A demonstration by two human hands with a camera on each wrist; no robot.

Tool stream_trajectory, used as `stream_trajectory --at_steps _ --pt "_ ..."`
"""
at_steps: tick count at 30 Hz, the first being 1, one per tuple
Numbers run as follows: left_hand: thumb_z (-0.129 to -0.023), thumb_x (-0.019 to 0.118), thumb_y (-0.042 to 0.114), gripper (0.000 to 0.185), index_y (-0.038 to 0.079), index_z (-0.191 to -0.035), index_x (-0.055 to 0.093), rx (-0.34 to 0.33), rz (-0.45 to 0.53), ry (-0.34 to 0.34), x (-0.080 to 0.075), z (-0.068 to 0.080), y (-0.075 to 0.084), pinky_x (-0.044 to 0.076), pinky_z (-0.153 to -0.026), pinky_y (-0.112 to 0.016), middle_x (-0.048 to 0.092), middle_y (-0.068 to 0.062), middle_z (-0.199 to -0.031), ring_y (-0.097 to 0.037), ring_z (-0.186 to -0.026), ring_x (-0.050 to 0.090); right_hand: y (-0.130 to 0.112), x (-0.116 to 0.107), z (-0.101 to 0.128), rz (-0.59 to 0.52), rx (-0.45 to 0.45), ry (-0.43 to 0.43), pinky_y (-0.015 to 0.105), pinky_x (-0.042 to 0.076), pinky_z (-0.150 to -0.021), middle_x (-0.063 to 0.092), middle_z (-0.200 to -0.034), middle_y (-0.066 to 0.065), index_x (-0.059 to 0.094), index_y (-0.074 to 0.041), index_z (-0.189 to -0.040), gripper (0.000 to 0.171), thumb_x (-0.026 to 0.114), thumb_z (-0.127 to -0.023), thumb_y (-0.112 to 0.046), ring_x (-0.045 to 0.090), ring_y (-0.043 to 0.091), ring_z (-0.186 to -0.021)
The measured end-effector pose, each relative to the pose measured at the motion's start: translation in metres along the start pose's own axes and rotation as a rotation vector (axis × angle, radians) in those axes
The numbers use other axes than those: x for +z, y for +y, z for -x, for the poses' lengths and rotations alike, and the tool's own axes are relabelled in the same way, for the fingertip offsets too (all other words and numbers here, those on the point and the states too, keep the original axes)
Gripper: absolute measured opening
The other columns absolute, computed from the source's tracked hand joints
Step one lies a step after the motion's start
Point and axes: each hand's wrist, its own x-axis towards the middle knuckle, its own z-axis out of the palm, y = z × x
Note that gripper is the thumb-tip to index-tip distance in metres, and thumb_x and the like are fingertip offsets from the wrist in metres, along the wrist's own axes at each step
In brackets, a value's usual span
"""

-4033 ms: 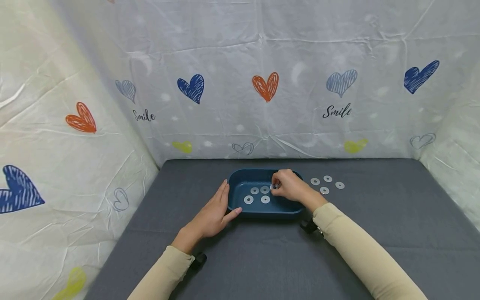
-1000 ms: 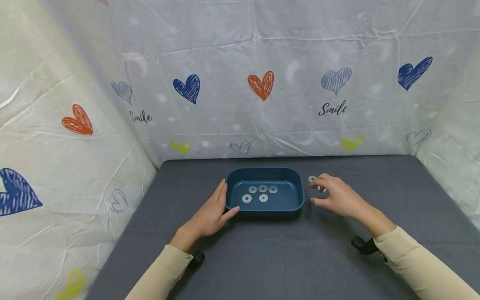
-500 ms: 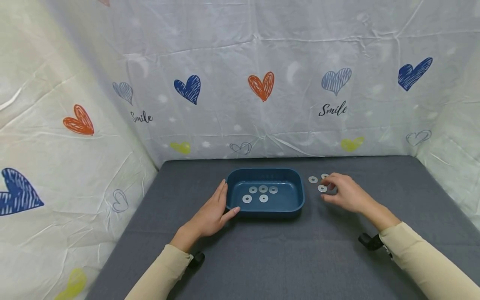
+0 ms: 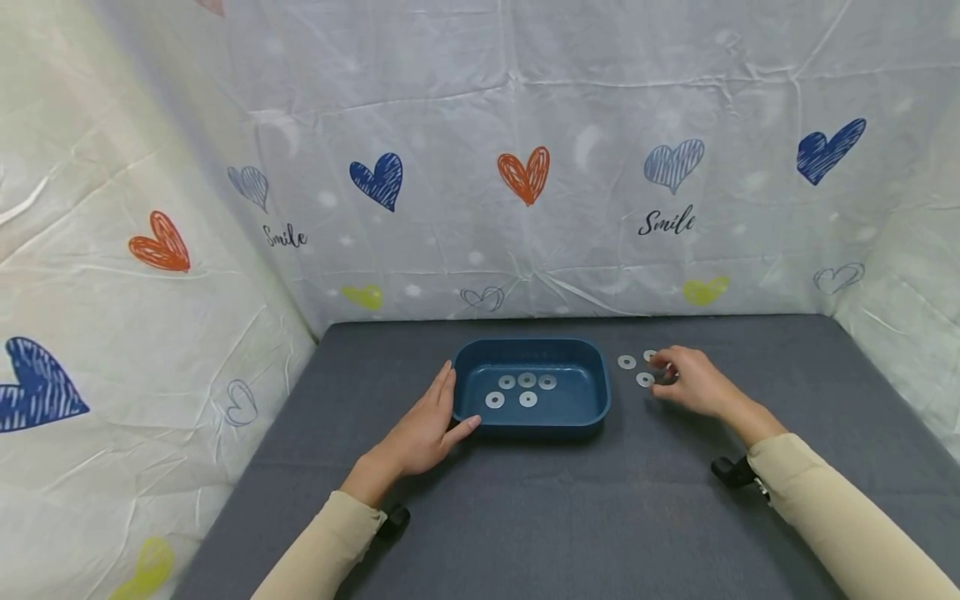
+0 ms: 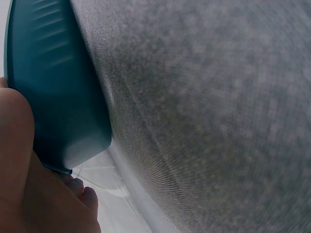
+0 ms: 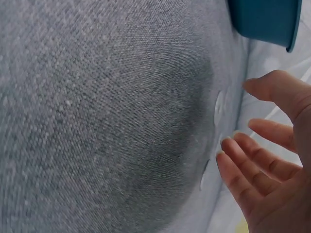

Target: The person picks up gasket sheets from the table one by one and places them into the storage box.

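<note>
- Washers (image 4: 527, 381) lie inside the blue tray (image 4: 592, 408): five of them, flat on its floor in a loose cluster, three farther off and two nearer.
- Outside the tray, to its right on the grey surface (image 4: 540, 517), three more washers can be counted: one (image 4: 626, 362) just beside the tray, one (image 4: 645, 379) a little nearer the person, and one (image 4: 649, 356) half covered by fingertips. By that count, I judge the gathering more than half done, with a few pieces left.
- Right hand (image 4: 690, 382) hovers over those loose washers, fingers relaxed and spread, holding nothing; the right wrist view shows the fingertips (image 6: 228, 162) just above the pale discs (image 6: 219, 106), not yet pinching one.
- Left hand (image 4: 423, 425) rests flat against the tray's left end, fingers straight, thumb at the near corner; the left wrist view shows only the tray's outer wall (image 5: 53, 92) against the palm.
- Hard to tell: whether another washer lies under the right hand. The wrist views are blurred and steeply angled, so the discs there show only as edge-on slivers, and the tray's contents do not show in either.
</note>
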Motion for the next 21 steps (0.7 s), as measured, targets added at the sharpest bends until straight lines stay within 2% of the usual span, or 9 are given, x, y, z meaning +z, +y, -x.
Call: stream_trajectory --at_steps 11,16,21 --pt "-0.104 0.040 0.065 0.098 -0.002 -0.163 0.001 0.002 -0.002 0.011 -0.001 0.000 0.003 0.020 -0.123 -0.054 -0.005 -0.017 -0.171 -0.034 -0.157 0.008 0.012 0.011 -0.011 -0.045 0.065 -0.020 0.042 0.056 -0.076 0.070 -0.111 0.023 0.067 0.010 -0.118 0.041 0.079 -0.086 -0.012 0.069 0.025 -0.084" --pt "-0.104 0.041 0.064 0.097 -0.002 -0.163 0.001 0.002 0.007 0.010 -0.001 0.001 0.004 0.020 -0.123 -0.054 -0.005 -0.018 -0.171 -0.033 -0.157 0.007 0.011 0.012 -0.017 -0.037 0.102 -0.039 0.045 0.057 -0.078 0.070 -0.109 0.024 0.068 0.010 -0.115 0.039 0.078 -0.087 -0.014 0.071 0.027 -0.086" --pt "-0.104 0.041 0.064 0.097 -0.002 -0.163 0.001 0.002 0.007 0.010 -0.001 0.000 0.004 0.020 -0.123 -0.054 -0.005 -0.017 -0.171 -0.032 -0.158 0.007 0.009 0.012 -0.024 0.013 0.135 -0.050 0.050 0.054 -0.081 0.071 -0.101 0.019 0.072 0.007 -0.110 0.035 0.079 -0.085 -0.018 0.068 0.030 -0.088"
